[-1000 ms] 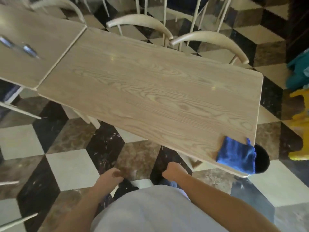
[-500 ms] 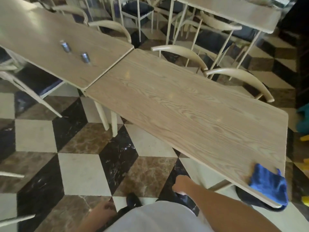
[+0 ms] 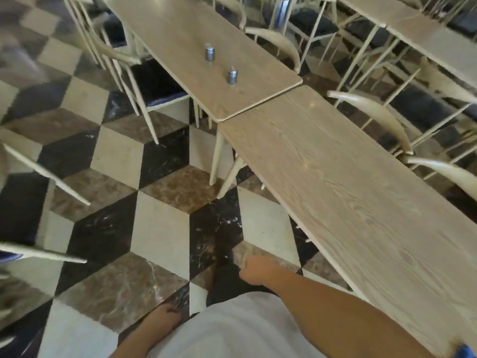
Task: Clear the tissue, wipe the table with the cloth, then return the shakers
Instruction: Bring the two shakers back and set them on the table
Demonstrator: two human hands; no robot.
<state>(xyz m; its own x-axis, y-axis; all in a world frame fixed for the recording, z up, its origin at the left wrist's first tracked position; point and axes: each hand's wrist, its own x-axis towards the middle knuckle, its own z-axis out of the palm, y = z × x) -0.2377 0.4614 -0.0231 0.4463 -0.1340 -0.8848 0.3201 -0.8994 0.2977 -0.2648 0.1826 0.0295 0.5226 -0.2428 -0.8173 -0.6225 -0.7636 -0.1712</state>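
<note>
Two small metal shakers (image 3: 209, 53) (image 3: 231, 77) stand upright on the far wooden table (image 3: 175, 34), a short way apart. The near wooden table (image 3: 348, 192) butts against it and runs down to the right. Only a corner of the blue cloth (image 3: 465, 351) shows, on that table at the bottom right edge. My right hand (image 3: 254, 270) hangs over the floor left of the near table, fingers curled with nothing in them. Low beside my shirt, my left hand (image 3: 165, 316) is partly hidden and its fingers do not show. No tissue is in view.
Pale wooden chairs (image 3: 374, 117) line the far side of both tables, and more chairs (image 3: 121, 60) stand at the left. Another table (image 3: 438, 40) is at the top right. The floor (image 3: 160, 228) is chequered in black, cream and brown tiles.
The view has swung left along the tables. The shakers have come nearer the middle and the blue cloth has slid to the bottom right corner. Both hands still hang by my body.
</note>
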